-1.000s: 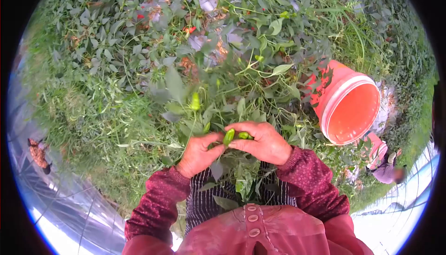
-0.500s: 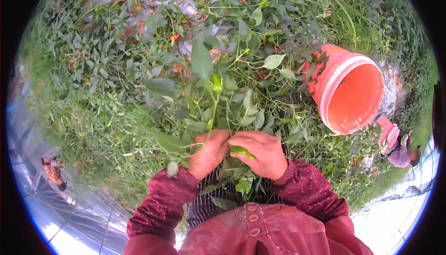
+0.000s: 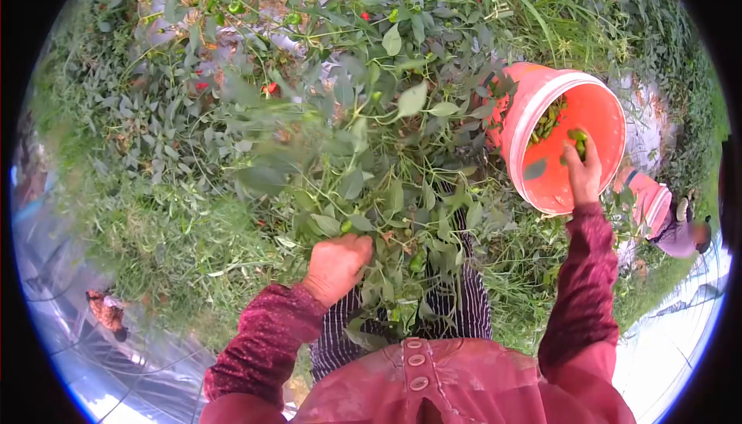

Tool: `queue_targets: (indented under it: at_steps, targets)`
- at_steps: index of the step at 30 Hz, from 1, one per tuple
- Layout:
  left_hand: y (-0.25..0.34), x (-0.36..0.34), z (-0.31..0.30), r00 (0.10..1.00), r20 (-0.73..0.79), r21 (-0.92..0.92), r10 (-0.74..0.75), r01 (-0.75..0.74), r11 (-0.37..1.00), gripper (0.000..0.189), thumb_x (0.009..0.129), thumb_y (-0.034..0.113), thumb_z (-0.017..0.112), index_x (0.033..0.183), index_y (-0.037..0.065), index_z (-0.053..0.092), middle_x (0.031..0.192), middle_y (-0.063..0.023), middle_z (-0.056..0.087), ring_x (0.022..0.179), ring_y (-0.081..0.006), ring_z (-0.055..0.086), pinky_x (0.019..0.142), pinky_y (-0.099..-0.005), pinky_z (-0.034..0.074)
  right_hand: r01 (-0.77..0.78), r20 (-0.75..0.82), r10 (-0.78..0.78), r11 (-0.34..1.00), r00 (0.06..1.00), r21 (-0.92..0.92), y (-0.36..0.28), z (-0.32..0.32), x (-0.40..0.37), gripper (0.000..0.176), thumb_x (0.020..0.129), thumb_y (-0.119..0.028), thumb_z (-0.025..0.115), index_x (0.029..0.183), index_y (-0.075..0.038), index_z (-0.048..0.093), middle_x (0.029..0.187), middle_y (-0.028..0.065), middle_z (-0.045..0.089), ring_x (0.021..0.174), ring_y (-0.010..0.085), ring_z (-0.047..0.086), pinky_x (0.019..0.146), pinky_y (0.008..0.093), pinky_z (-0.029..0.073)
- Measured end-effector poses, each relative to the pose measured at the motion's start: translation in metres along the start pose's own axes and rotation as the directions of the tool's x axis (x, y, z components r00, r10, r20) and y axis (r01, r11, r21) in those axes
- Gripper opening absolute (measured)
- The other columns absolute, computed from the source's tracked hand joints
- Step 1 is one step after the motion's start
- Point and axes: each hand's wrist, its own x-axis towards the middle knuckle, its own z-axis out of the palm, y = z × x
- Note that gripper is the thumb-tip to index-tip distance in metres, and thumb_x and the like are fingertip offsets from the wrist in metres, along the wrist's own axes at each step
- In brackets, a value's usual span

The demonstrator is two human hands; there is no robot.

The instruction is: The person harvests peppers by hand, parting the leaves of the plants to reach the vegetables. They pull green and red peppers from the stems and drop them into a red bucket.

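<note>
Up at two o'clock, my right hand (image 3: 581, 170) is over the mouth of the round orange plastic bucket (image 3: 612, 115), fingers closed on small green peppers (image 3: 576, 140). My left hand (image 3: 336, 265), close at eleven o'clock, is closed around stems of the leafy green pepper plant (image 3: 363, 184), well apart from the bucket.
</note>
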Motion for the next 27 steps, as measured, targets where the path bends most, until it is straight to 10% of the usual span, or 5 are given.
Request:
queue_targets:
  at_steps: [3,7,15,21,27]
  targets:
    - [-0.002,-0.008,0.013,1.0,-0.012,0.023,0.017,-0.017,1.0,0.013,0.066,0.007,0.062,0.075,0.007,0.052,0.065,-0.0082,0.054,0.059,-0.0264,0.059,0.053,-0.0361,0.047,0.314,-0.067,-0.448,0.718,0.891,-0.621,0.004,-0.002,0.016,0.032,0.086,-0.011,0.06,0.115,-0.002,0.055,0.103,0.0076,0.063,0.089,0.0159,0.06,0.078,0.0269,0.049]
    - [0.005,-0.011,0.03,0.998,0.04,0.074,0.04,-0.043,0.996,0.009,0.069,0.008,0.058,0.075,0.006,0.052,0.067,-0.0093,0.055,0.058,-0.0261,0.06,0.051,-0.0357,0.048,0.238,0.15,-0.284,0.935,0.947,0.264,-0.131,0.085,-0.028,0.025,0.082,0.003,0.057,0.105,-0.004,0.061,0.097,0.0073,0.065,0.09,0.0158,0.061,0.08,0.0289,0.049]
    - [0.017,-0.016,0.051,0.997,0.021,0.093,0.08,-0.082,0.992,0.01,0.068,0.01,0.057,0.077,0.007,0.055,0.065,-0.0076,0.054,0.055,-0.0242,0.059,0.049,-0.035,0.048,0.229,0.759,-0.14,0.973,0.636,-0.012,-0.187,0.224,-0.026,0.069,0.078,-0.057,0.057,0.119,-0.001,0.05,0.096,0.0173,0.064,0.096,0.0324,0.059,0.086,0.04,0.044]
    - [0.015,-0.03,0.059,0.987,0.093,0.044,0.131,-0.136,0.99,0.013,0.07,0.01,0.056,0.083,0.006,0.058,0.073,-0.0102,0.059,0.065,-0.0263,0.062,0.058,-0.0355,0.05,0.616,0.951,-0.171,0.788,0.257,-0.025,-0.152,0.225,-0.09,0.05,0.076,-0.025,0.063,0.121,-0.009,0.05,0.083,0.0165,0.063,0.081,0.0346,0.062,0.074,0.0464,0.049]
    - [0.011,-0.052,0.067,0.952,0.3,0.062,0.064,-0.086,0.994,0.008,0.074,0.013,0.054,0.079,0.008,0.057,0.071,-0.007,0.059,0.067,-0.0266,0.062,0.061,-0.037,0.05,0.52,0.94,-0.102,0.85,0.325,-0.087,-0.09,0.192,-0.144,0.039,0.078,-0.019,0.063,0.113,-0.008,0.05,0.082,0.0157,0.061,0.082,0.0335,0.06,0.073,0.0444,0.048]
